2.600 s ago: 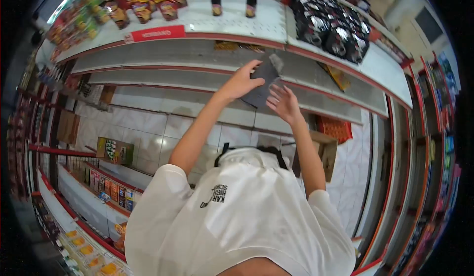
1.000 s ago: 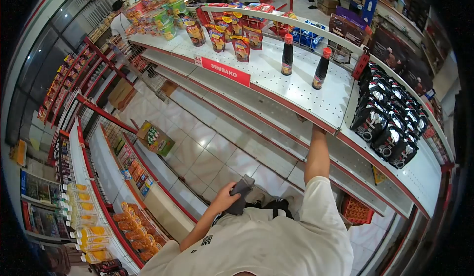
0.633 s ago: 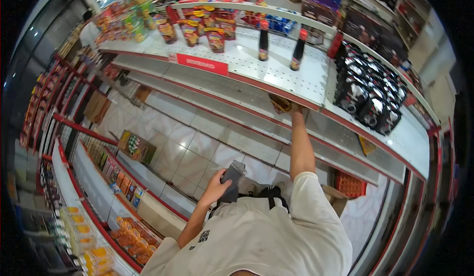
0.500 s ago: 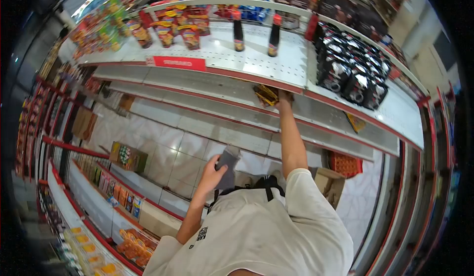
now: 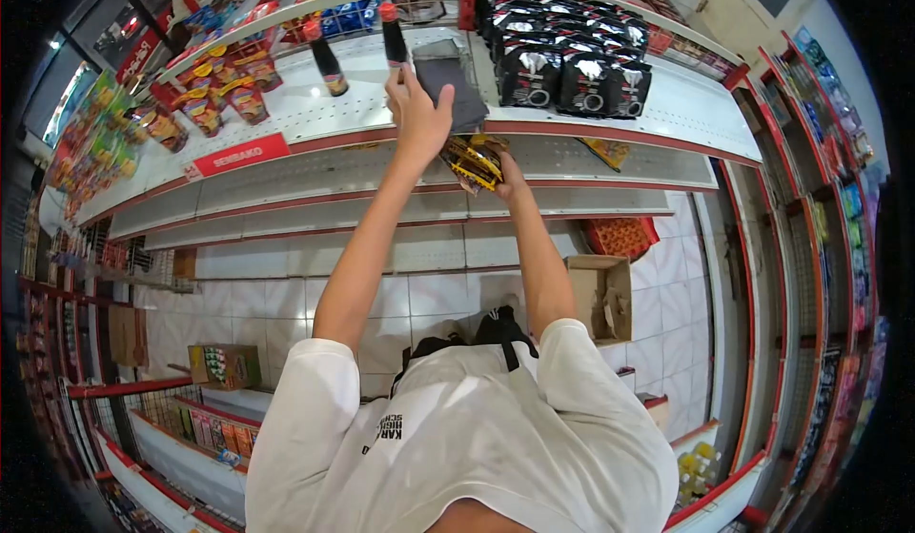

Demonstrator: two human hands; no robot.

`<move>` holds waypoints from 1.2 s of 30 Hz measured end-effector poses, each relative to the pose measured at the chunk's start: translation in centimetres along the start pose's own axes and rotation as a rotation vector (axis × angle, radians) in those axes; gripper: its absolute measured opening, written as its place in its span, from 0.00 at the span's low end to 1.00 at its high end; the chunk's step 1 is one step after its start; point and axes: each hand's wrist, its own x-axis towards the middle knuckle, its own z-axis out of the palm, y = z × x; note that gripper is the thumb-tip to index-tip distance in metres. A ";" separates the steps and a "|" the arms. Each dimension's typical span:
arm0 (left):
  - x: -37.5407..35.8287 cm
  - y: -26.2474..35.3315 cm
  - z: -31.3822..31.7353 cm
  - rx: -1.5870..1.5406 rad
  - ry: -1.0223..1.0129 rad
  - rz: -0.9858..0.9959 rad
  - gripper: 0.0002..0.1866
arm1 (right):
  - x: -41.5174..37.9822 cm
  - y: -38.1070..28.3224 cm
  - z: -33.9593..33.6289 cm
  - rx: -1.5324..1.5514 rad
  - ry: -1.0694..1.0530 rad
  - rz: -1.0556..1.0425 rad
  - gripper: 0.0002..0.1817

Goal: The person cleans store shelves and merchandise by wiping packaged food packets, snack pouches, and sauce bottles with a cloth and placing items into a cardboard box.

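My left hand (image 5: 421,123) is up at the top shelf (image 5: 334,119), its fingers closed on a folded grey cloth (image 5: 454,90). The cloth is over the white perforated surface, beside a dark sauce bottle (image 5: 394,36) with a red cap. Lower down, my right hand (image 5: 512,179) grips several yellow-and-black packets (image 5: 474,163) just under the front edge of that shelf. The shelf edge and the cloth partly hide the packets. A second dark bottle (image 5: 327,60) stands further left.
Black shiny pouches (image 5: 572,66) fill the shelf's right section; snack pouches (image 5: 219,100) stand at left. A yellow packet (image 5: 607,152) lies on the shelf below. On the floor are an open cardboard box (image 5: 600,295) and a red-orange pack (image 5: 621,238).
My left hand has risen from near my waist to the top shelf with the grey cloth. My right hand has drawn the packets out from under the shelf, and the view has turned right.
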 end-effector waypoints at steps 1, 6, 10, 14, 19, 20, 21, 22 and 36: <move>-0.3 2.2 -0.5 0.391 0.150 0.217 0.29 | 1.8 -0.5 -1.7 0.031 0.047 -0.019 0.15; -7.1 15.5 -9.3 -1.119 -0.592 -0.132 0.15 | 4.0 -4.6 -6.5 -0.218 -0.043 -0.072 0.17; -9.3 21.8 -11.9 -1.362 -0.583 -0.109 0.10 | 1.6 -9.1 -6.5 -0.586 -0.094 -0.253 0.27; -9.5 24.5 -10.8 -1.353 -0.474 -0.151 0.06 | 3.1 -12.6 -10.2 -1.771 -0.331 -0.822 0.25; -9.3 26.9 -8.2 -1.324 -0.365 -0.168 0.09 | 5.4 -14.5 -12.5 -0.954 -0.113 -0.114 0.26; -9.3 27.3 -7.7 -1.319 -0.346 -0.172 0.10 | 5.7 -14.4 -13.1 -0.861 -0.126 -0.075 0.25; -9.4 27.7 -7.4 -1.306 -0.357 -0.197 0.11 | 6.1 -14.1 -13.8 -0.766 -0.141 -0.036 0.24; -9.2 27.8 -7.1 -1.276 -0.472 -0.285 0.17 | 6.6 -14.0 -14.0 -0.673 -0.156 -0.001 0.23; -10.3 30.3 -1.6 -1.323 -0.355 -0.221 0.08 | -9.8 -12.6 -11.7 -0.446 -0.026 0.152 0.30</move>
